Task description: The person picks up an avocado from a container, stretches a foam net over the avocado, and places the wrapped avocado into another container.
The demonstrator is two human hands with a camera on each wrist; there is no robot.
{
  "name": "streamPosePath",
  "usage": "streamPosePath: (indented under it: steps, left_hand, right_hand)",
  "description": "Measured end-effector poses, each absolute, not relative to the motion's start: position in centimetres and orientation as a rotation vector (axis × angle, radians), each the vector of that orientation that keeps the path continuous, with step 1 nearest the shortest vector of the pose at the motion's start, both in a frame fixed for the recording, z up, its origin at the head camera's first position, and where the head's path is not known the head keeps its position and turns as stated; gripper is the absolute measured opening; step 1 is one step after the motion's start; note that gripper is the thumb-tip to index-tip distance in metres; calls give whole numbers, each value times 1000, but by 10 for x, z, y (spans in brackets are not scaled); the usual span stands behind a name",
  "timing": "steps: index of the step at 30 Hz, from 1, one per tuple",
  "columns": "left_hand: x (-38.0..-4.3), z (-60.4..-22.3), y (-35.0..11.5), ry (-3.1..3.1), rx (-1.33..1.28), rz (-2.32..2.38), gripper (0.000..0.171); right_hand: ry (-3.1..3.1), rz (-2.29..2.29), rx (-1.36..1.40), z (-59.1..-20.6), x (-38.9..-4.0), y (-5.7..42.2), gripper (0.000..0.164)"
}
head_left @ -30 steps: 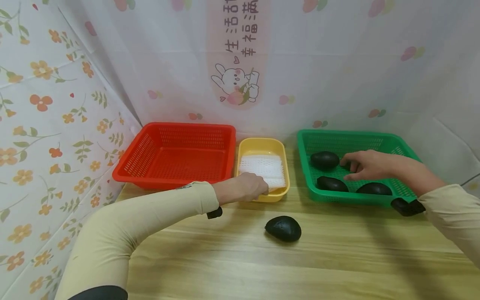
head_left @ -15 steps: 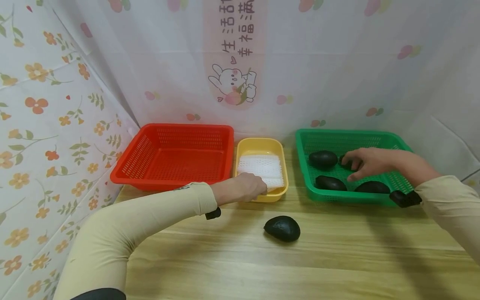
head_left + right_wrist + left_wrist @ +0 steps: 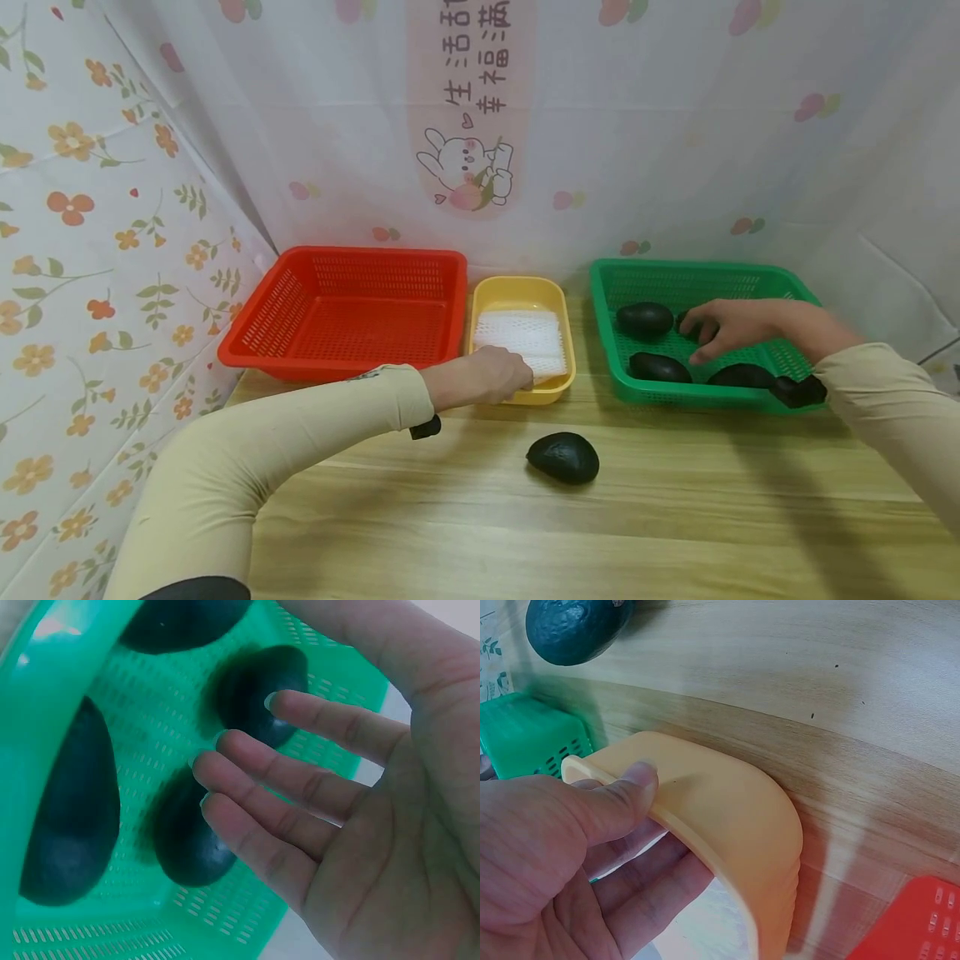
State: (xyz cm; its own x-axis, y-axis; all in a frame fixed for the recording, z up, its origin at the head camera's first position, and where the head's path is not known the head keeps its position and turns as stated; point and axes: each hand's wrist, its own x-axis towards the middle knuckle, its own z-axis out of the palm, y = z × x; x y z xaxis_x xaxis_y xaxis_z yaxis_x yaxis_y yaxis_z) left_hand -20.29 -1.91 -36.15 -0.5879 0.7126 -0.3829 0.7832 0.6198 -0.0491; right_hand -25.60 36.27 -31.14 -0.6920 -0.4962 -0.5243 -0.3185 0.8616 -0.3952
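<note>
Right sleeve (image 3: 870, 400) shifted slightly left since half a second ago; left hand (image 3: 487, 375) stayed put. Red basket (image 3: 315, 367) sat at the worktop (image 3: 450, 533)'s back left corner. Left hand gripped the yellow tray (image 3: 517, 289)'s near rim, white netting (image 3: 534, 333) inside. Loose avocado (image 3: 562, 457) lay in front of it, mid-worktop. Green basket (image 3: 637, 394), back edge, right side, held four avocados (image 3: 645, 321); right hand (image 3: 738, 323) was over them, fingers extended, contact unclear.

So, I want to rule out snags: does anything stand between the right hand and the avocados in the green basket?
Nothing visible does. The right hand reaches over the rim of the green basket, and in the right wrist view nothing shows between its fingers and the avocados beyond.
</note>
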Motion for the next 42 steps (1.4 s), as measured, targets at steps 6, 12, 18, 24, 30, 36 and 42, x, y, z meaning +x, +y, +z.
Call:
streamPosePath:
  steps: [6,12,18,24,30,36,42]
  left_hand:
    - [-203,-362,-19,2521,1199,-294,30]
    - [-204,-362,-19,2521,1195,-289,29]
    - [-204,-361,-18,2516,1185,-291,30]
    - [-204,-361,-18,2520,1188,-295,29]
    - [-204,-363,-17,2528,1194,-295,30]
    - [-204,-362,-18,2518,1169,-285,32]
    - [-203,-362,-18,2527,1183,-300,30]
  right_hand:
    - [2349,-349,-579,-321,-258,352,70]
    - [2317,-305,-584,-329,-262,345,70]
    - [2282,-266,-594,-331,-263,338,70]
    - [2259,-256,-576,-339,-263,333,67]
    - [2268,-234,-566,-346,-261,330,69]
    - [2256,-247,-547,-347,-261,327,72]
    - [2250,-253,-554,-348,-261,328,72]
